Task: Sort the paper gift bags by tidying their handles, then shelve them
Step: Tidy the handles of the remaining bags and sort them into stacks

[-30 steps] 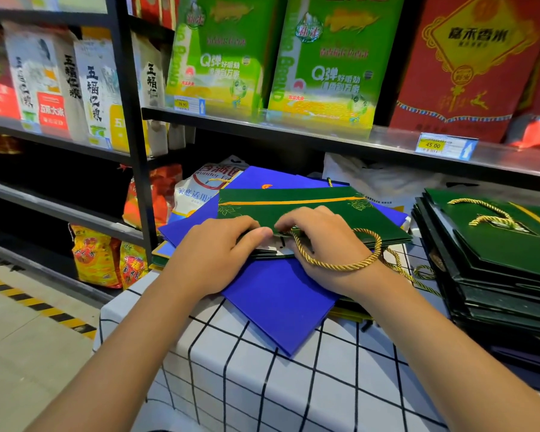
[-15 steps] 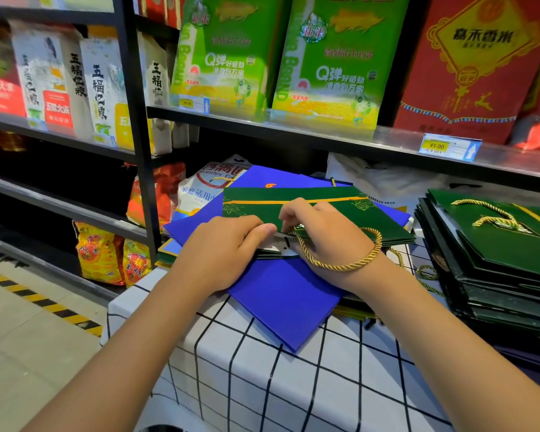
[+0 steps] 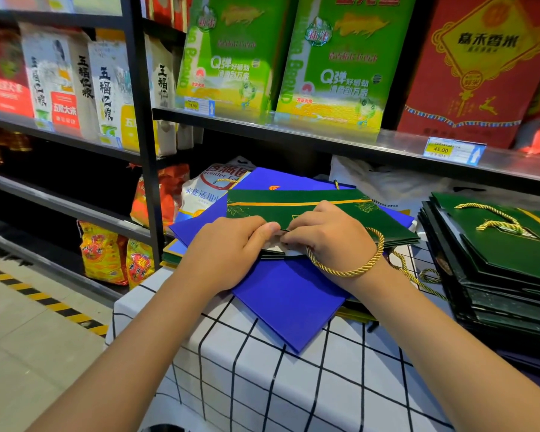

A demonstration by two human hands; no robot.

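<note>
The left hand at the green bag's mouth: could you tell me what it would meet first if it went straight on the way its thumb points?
Most likely the right hand: the left hand has its thumb aimed right along the green gift bag's opening, almost touching those fingers.

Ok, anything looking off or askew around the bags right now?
Yes. The gold cord handle of the green bag is looped around the right wrist instead of tucked in. The blue bag beneath lies skewed, one corner overhanging the checked tablecloth's top edge.
</note>
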